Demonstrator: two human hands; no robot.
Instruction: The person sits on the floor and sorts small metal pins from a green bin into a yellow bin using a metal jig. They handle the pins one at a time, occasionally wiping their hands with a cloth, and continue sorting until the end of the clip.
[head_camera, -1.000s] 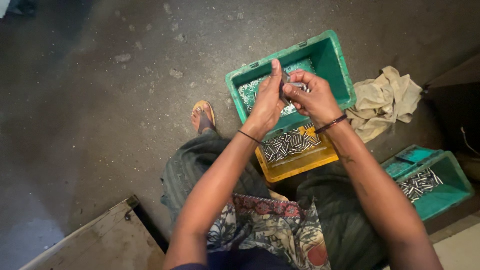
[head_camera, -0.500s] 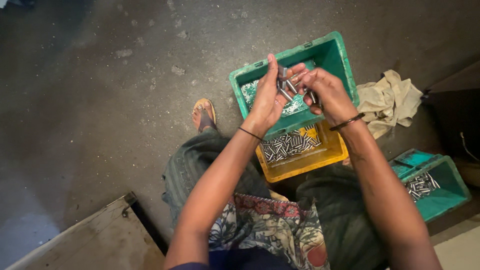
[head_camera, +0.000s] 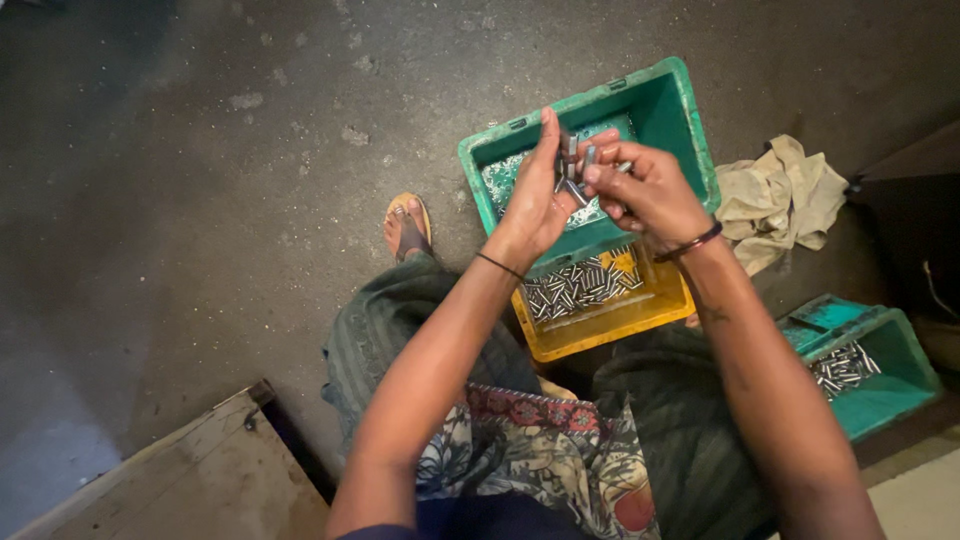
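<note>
Both hands, the left hand (head_camera: 535, 205) and right hand (head_camera: 640, 190), had risen slightly, fingers pinched around small metal pins (head_camera: 575, 165) above the green crate (head_camera: 690, 120).

No pkgs, labels, signs, screens

Left hand (head_camera: 535, 205) and right hand (head_camera: 645, 190) together over green bin (head_camera: 680, 110), pinching small metal pins (head_camera: 575, 165). Yellow tray (head_camera: 610, 325) of pins below. Rag (head_camera: 775, 200) right; second green bin (head_camera: 880, 385) lower right.
</note>
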